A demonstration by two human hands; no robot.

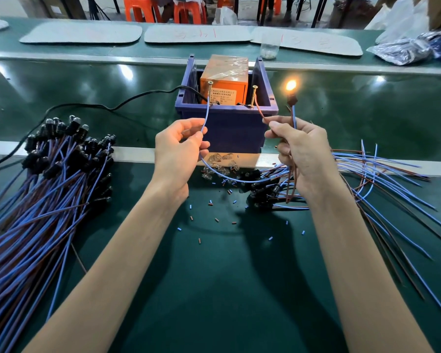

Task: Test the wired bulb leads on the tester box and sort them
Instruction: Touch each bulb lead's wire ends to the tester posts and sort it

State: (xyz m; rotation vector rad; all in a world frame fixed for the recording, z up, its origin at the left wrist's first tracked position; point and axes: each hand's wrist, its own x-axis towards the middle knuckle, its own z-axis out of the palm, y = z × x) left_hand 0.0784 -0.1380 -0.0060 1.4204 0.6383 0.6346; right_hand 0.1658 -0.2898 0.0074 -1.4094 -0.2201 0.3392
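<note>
Both hands are busy with a single bulb lead: the left hand (178,149) pinches its blue wire (206,113) between thumb and forefinger, and the right hand (301,159) is curled round the lead's other end, pinching its brown wire (259,109) while the black socket (291,99) stands up above the fingers with one lit bulb (290,85) glowing orange on top. Between the hands the blue wire sags in a loop low over the desk (214,276). One orange tester box (223,80) sits inside one blue plastic bin (227,128), and two screws stand up at its front: the blue wire's tip reaches the left screw (209,89), the brown wire's tip the right screw (253,96). One black power cord (87,106) snakes leftward from the bin. Two heaps of leads lie on the desk: a big heap (49,174) at the left with sockets bunched together at its far end, and a looser heap (367,174) at the right, partly hidden behind the right hand. A few loose glass bulbs (219,164) lie in front of the bin, and many short blue and brown insulation offcuts (214,220) are scattered between the forearms. Farther back lie three grey mats (82,34), one clear cup (269,48) and clear plastic bags (413,49).
</note>
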